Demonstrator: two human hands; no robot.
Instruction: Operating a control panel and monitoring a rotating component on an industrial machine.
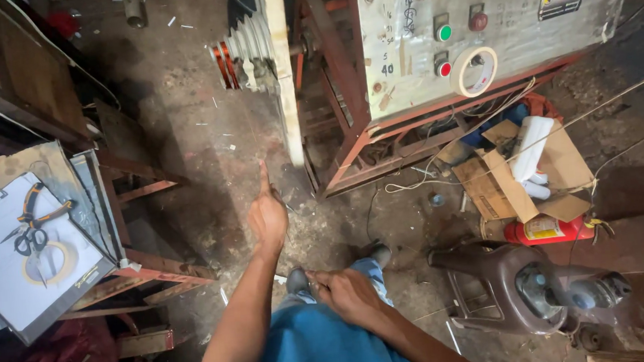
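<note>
Up ahead and to the right of both hands stands the big grey metal control cabinet on a rust-red steel frame (403, 39), green and red push-buttons on its face and a roll of pale tape (475, 71) hanging from it. Beneath everything lies the dusty, stained concrete floor (204, 121), scattered with chips and scraps. Left of the left hand sits the bench (12, 286), a white sheet-metal top on a rusty red stand, carrying orange-handled pliers (37, 212), black-handled scissors (30, 239) and a flat ring of tape (50, 262). Right of the right hand lies a brown plastic stool tipped on its side (495, 282), and beyond that an open cardboard box with white rolls inside (525, 174), a red canister (548, 229) touching its lower edge. Just ahead of the left hand, a stack of grey stepped pulleys with a coppery winding (241, 50) sits against a pale upright post. Now the hands: the left hand (268, 219) is stretched forward over the floor, index finger pointing straight out, other fingers curled in, holding nothing. The right hand (349, 294) rests loosely on the blue-trousered knee (318, 340), fingers bent, gripping nothing I can see.
</note>
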